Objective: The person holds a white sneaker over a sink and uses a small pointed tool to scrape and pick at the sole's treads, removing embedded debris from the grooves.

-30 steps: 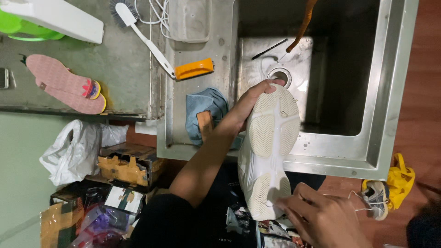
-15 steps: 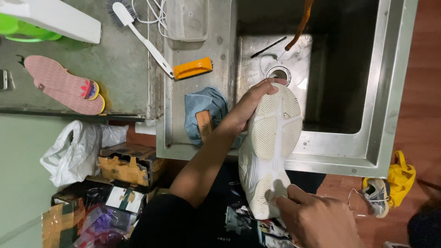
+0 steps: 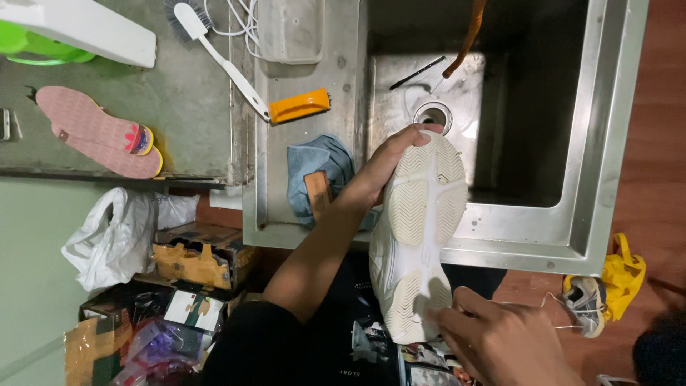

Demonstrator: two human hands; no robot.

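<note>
a white sneaker (image 3: 418, 236) was held sole up over the front rim of a steel sink (image 3: 604, 143), its toe pointing toward the drain (image 3: 433, 114) and its heel hanging out past the sink's edge above the person's lap. the toe end was gripped by the left hand (image 3: 389, 161), fingers curled over the tip and wrapped tight on the shoe. the heel end was touched by the right hand (image 3: 500, 339), fingertips pressed on the tread; whether it was closed round the heel could not be told. the two hands were kept well apart, one at each end of the shoe.

just beside the left wrist, a blue cloth (image 3: 318, 161) was laid on the drainboard, with an orange block brush (image 3: 300, 105) and a white long-handled brush (image 3: 225, 61) farther up. a pair of pink insoles (image 3: 96, 132) was left on the counter at the far left. a second sneaker (image 3: 587, 304) was seen on the floor, touching a yellow bag (image 3: 625, 275).
</note>
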